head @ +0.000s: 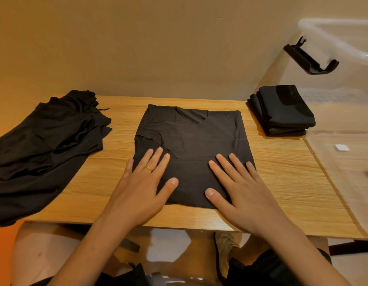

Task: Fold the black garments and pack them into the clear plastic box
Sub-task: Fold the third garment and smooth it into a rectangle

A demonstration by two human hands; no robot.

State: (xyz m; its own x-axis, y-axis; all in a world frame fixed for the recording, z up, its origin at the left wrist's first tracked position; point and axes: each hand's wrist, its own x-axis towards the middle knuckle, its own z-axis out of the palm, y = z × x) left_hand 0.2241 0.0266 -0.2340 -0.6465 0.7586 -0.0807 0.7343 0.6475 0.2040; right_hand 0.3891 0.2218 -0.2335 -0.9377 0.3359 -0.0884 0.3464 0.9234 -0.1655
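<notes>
A black garment [197,139], folded into a rough rectangle, lies flat in the middle of the wooden table [282,182]. My left hand [146,182] presses flat on its near left part, fingers straight, a gold ring on one finger. My right hand [238,186] lies flat on its near right part, fingers spread. A stack of folded black garments [282,110] sits inside the clear plastic box [344,112] at the right. A loose heap of unfolded black garments [45,145] lies on the table's left side and hangs over the edge.
The box has a black latch handle [311,58] swung up on its near wall. A plain beige wall stands behind the table. Below the table's front edge are my knees and the floor.
</notes>
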